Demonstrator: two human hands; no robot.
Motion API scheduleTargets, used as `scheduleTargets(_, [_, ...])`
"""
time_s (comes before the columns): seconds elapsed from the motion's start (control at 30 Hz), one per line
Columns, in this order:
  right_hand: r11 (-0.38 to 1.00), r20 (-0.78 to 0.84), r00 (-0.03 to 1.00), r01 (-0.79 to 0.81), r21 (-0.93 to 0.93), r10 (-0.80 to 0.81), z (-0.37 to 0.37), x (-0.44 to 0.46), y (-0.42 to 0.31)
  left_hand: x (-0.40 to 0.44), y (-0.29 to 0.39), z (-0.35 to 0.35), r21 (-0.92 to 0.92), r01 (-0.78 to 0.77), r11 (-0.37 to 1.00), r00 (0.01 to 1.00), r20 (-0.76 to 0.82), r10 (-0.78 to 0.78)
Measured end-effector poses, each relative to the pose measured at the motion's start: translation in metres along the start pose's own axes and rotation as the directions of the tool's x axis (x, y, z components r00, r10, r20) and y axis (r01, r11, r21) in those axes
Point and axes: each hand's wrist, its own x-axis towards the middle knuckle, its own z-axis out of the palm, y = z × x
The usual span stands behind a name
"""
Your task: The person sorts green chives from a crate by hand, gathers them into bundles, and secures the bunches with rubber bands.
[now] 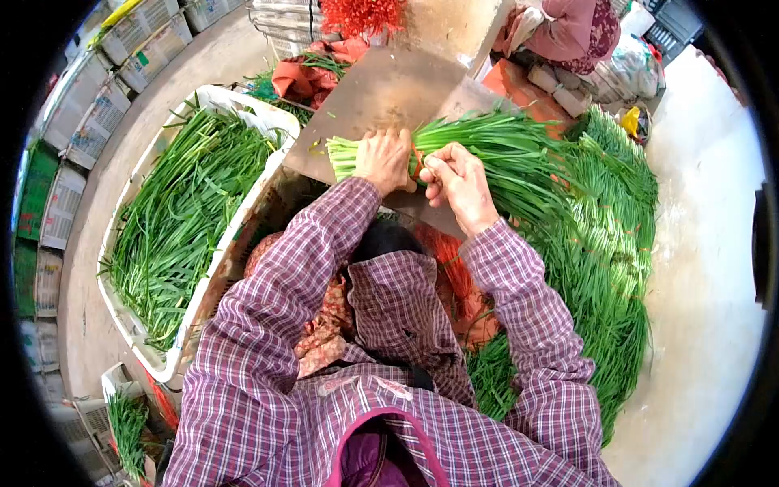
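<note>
A bunch of garlic chives (495, 150) lies across the brown board (389, 81), pale stem ends to the left and green leaves to the right. My left hand (385, 158) wraps round it near the stems. Just right of that hand, a red-orange tie (418, 165) circles the bunch. Thumb and fingers of my right hand (458, 183) are pinched together at the tie; its end is mostly hidden by the fingers.
A white crate (280, 122) of loose chives stands at left. Bundled chives (608, 219) are piled at right beside a pale wall (698, 243). Red ties (361, 16) lie beyond the board. Stacked crates (89, 122) line the far left. Another person's clothing (568, 32) shows at top right.
</note>
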Motion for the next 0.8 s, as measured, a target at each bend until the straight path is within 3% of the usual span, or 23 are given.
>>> scheduleTargets(0.13, [0.998, -0.118, 0.993, -0.006, 0.062, 0.013, 0.014, -0.035, 0.029, 0.002, 0.002, -0.003, -0.011, -0.027, 1.0, 0.999, 0.018, 0.027])
scheduleTargets(0.3, [0.98, -0.212, 0.96, 0.164, -0.112, -0.185, 0.028, -0.052, 0.087, -0.001, -0.004, 0.009, -0.057, -0.099, 0.993, 0.993, -0.065, 0.096])
scheduleTargets(0.37, [0.951, -0.165, 0.95, 0.229, -0.206, -0.265, 0.028, -0.047, 0.094, 0.0, 0.002, 0.001, -0.06, -0.065, 0.996, 0.998, 0.01, 0.066])
scheduleTargets(0.43, [0.954, -0.174, 0.94, 0.275, -0.121, -0.293, 0.025, -0.045, 0.102, -0.001, 0.003, -0.002, -0.038, -0.152, 0.988, 0.984, -0.095, 0.148])
scheduleTargets(0.5, [0.97, -0.181, 0.955, 0.242, 0.015, -0.235, 0.022, -0.05, 0.097, 0.001, 0.008, -0.011, -0.007, -0.047, 0.999, 0.995, 0.09, 0.048])
scheduleTargets(0.53, [0.979, -0.182, 0.973, 0.162, 0.122, -0.138, 0.019, -0.057, 0.088, 0.0, 0.002, -0.01, -0.058, -0.085, 0.995, 0.995, 0.049, 0.088])
scheduleTargets(0.57, [0.981, -0.148, 0.978, 0.166, 0.104, -0.15, 0.011, -0.064, 0.083, 0.002, -0.003, -0.006, -0.111, -0.13, 0.985, 0.991, 0.011, 0.132])
scheduleTargets(0.63, [0.978, -0.163, 0.974, 0.176, 0.114, -0.157, 0.002, -0.08, 0.085, 0.012, 0.006, -0.022, -0.015, -0.015, 1.0, 0.981, 0.194, 0.017])
scheduleTargets(0.7, [0.985, -0.131, 0.991, 0.047, 0.165, -0.026, -0.007, -0.095, 0.09, 0.014, 0.015, -0.036, 0.059, -0.092, 0.994, 0.992, 0.09, 0.086])
scheduleTargets(0.8, [0.921, 0.014, 0.996, -0.083, 0.38, 0.084, -0.019, -0.094, 0.105, 0.023, 0.048, -0.07, 0.066, -0.113, 0.991, 0.992, 0.068, 0.109])
